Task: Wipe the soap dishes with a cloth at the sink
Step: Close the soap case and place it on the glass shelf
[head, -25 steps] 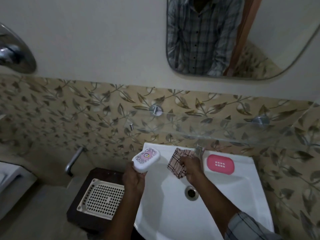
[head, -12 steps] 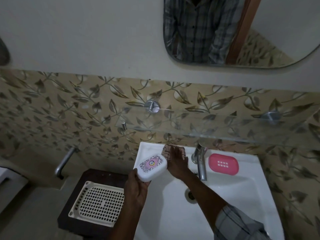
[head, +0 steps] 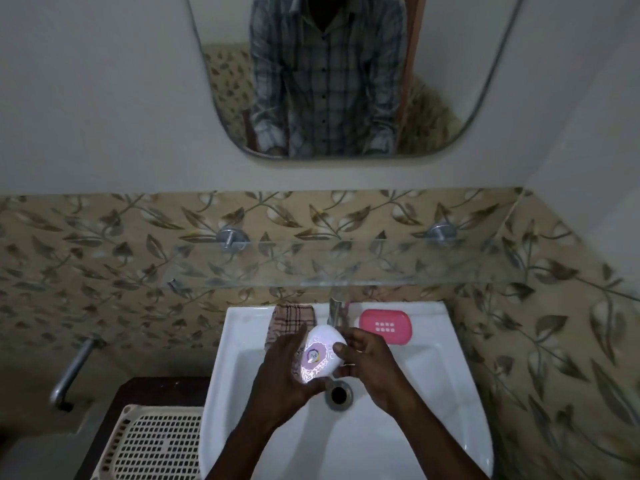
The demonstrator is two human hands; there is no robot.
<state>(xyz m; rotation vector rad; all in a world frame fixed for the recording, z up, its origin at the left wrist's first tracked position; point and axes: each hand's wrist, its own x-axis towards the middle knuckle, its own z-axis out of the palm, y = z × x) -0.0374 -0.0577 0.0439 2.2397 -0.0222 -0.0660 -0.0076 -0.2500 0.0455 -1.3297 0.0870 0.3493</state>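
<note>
Head-worn view, close, down onto sink

You've got a white soap dish with a purple-and-pink swirly print on its lid, and the other soap dish is bright pink with a little grid of white squares. Cloth is beige with dark checks, sink plain white, wall tiles tan with brown leafy vines, and your shirt in the mirror is grey-blue plaid.

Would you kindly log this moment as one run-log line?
left hand: holds white soap dish | right hand: holds it too | cloth: on sink rim | pink soap dish: right of tap
</note>
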